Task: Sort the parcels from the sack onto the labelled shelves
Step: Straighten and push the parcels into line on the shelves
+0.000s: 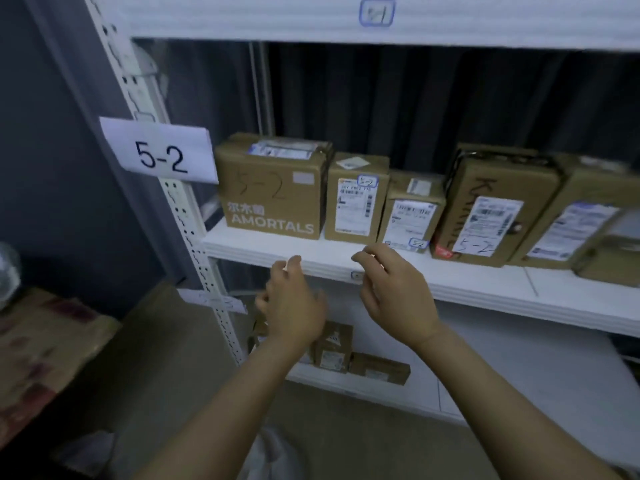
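A white shelf tagged with a "5-2" paper label carries a row of cardboard parcels: a large "AMORTALS" box, a smaller labelled box, a small box, a taller box in black film and another at the right edge. My left hand and my right hand hover just in front of the shelf edge, fingers loosely curled, holding nothing. My right fingertips are close below the small box.
The shelf below holds a few small parcels. A white sack lies on the floor between my arms. A cardboard box sits at the left. The upright post stands left of my hands.
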